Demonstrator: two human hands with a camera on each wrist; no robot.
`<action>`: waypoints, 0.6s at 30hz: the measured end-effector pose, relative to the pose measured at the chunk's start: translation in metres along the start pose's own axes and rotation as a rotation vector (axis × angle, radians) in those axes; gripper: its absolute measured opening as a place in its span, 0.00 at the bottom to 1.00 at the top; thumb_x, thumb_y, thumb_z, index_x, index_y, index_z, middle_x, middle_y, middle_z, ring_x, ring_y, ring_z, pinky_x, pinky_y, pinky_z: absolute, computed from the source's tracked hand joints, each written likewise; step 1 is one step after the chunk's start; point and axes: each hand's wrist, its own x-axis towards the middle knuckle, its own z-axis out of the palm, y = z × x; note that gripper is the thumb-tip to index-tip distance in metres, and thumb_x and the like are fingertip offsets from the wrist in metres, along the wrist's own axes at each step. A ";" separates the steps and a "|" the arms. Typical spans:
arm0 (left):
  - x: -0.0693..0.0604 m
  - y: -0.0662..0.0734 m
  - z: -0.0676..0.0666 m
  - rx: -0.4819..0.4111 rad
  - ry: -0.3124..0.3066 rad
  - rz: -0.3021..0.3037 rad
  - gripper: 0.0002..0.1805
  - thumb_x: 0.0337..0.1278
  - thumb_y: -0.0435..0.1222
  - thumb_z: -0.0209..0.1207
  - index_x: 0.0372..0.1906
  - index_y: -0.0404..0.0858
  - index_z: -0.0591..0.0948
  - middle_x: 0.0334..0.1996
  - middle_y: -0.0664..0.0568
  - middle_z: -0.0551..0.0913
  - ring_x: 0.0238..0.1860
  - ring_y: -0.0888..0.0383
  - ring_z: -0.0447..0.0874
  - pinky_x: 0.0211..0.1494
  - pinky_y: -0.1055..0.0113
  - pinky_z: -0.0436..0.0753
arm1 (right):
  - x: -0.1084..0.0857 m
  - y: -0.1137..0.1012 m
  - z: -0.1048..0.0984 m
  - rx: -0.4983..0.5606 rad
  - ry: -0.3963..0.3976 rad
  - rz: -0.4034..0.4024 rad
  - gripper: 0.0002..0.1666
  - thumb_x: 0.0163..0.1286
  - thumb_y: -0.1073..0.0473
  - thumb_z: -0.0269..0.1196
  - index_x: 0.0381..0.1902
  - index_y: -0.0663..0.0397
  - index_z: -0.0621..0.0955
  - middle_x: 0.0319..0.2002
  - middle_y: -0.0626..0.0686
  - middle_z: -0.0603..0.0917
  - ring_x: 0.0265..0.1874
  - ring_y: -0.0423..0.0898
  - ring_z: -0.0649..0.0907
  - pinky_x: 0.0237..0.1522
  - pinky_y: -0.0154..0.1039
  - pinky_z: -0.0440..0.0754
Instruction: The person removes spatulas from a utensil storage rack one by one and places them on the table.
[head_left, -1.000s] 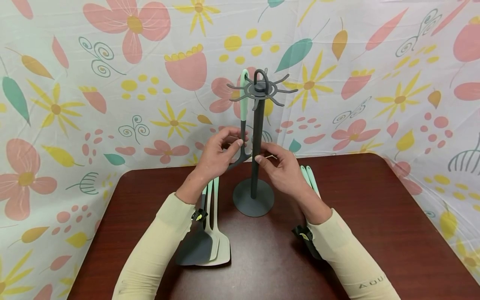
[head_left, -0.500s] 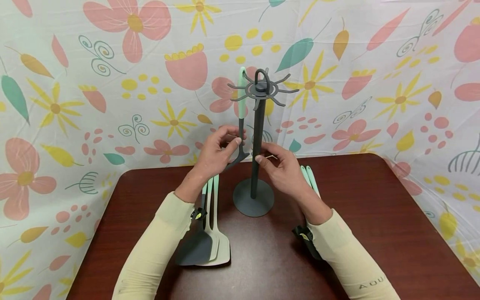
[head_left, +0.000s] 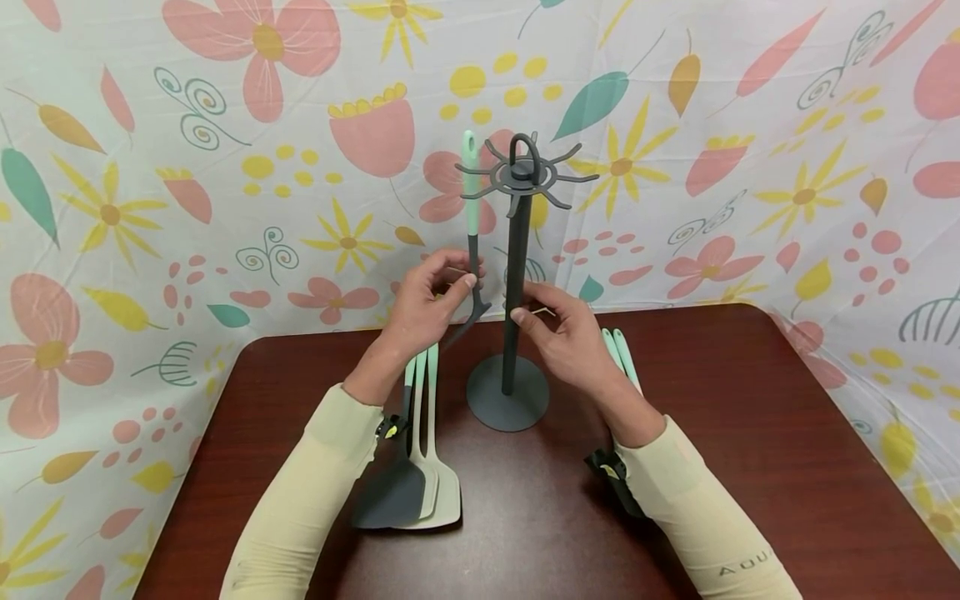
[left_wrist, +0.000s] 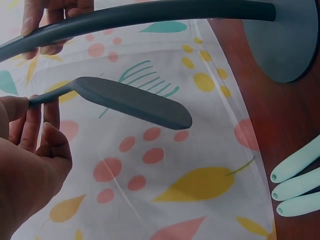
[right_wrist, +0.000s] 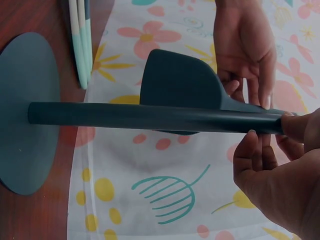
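My left hand [head_left: 429, 304] pinches the dark shaft of a spatula [head_left: 473, 200] with a mint handle, held upright with the handle's hole at the top. Its dark flat head [right_wrist: 180, 80] shows in the right wrist view, behind the pole. The handle's top stands at the left side of the utensil stand [head_left: 515, 275], overlapping the left hooks in the head view, its hole apart from them. With thumb and fingers, my right hand [head_left: 564, 337] grips the stand's pole at mid height. The stand rests upright on its round base [head_left: 491, 408].
Left of the base, several spatulas [head_left: 444, 492] with mint handles lie on the brown table [head_left: 525, 533], one dark and two cream. Two mint handles [head_left: 621, 354] lie at right, partly hidden by my right forearm. A flowered cloth [head_left: 300, 208] hangs behind.
My left hand has drawn the spatula slightly left, and its handle's top has come away from the rear left hook. My right hand stays on the pole.
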 end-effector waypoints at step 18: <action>-0.011 -0.001 -0.011 -0.034 0.034 0.016 0.12 0.76 0.31 0.63 0.58 0.40 0.84 0.52 0.47 0.90 0.45 0.50 0.89 0.43 0.63 0.81 | 0.000 0.000 0.001 0.004 0.005 -0.006 0.17 0.77 0.67 0.66 0.60 0.57 0.86 0.46 0.56 0.88 0.43 0.49 0.84 0.46 0.33 0.85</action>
